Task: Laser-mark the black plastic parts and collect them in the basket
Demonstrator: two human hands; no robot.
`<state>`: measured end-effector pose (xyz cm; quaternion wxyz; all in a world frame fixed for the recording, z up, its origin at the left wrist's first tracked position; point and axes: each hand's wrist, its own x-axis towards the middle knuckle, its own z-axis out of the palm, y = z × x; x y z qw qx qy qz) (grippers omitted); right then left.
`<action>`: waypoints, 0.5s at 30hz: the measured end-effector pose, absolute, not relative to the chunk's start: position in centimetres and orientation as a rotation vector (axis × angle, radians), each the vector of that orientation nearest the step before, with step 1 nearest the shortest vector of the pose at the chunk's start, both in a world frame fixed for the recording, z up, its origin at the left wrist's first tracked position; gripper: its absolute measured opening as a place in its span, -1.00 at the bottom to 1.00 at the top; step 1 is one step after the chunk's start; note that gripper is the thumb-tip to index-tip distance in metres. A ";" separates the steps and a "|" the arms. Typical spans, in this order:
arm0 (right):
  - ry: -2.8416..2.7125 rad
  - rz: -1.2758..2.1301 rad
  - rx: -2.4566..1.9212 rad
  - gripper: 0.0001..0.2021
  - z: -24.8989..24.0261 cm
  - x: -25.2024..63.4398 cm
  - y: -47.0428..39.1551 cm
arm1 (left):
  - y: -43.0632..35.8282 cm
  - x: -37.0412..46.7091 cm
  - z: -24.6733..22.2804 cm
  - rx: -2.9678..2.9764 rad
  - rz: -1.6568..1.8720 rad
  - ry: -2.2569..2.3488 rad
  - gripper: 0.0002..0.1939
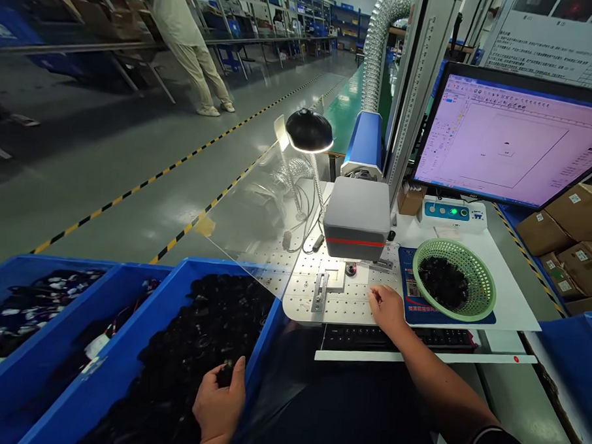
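Observation:
Over the blue bin (266, 325) of small black parts (213, 323), my left hand (221, 399) pinches a small black part (225, 375) between thumb and fingers. My right hand (386, 306) rests near the front edge of the white perforated worktable (351, 309), its fingers curled; anything inside them is hidden. Just beyond it, a small round part (351, 269) sits beside a metal fixture (333, 276), below the grey machine head (357, 218). To the right, a green basket (484, 289) holding black parts stands on a blue mat (410, 309).
A lit black lamp (309, 131) and a clear panel (241, 226) stand left of the machine. Below the worktable edge lies a keyboard (359, 338). A monitor (515, 140) hangs at right. Another blue bin (112, 273) is at left. A person (186, 40) stands far back.

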<state>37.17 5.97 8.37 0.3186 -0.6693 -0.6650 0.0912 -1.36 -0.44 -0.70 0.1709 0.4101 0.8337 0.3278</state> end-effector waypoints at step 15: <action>-1.747 0.300 -1.756 -0.86 8.1 37.0 6.1 | 0.7 -0.5 1.9 1.048 0.720 2.450 -0.47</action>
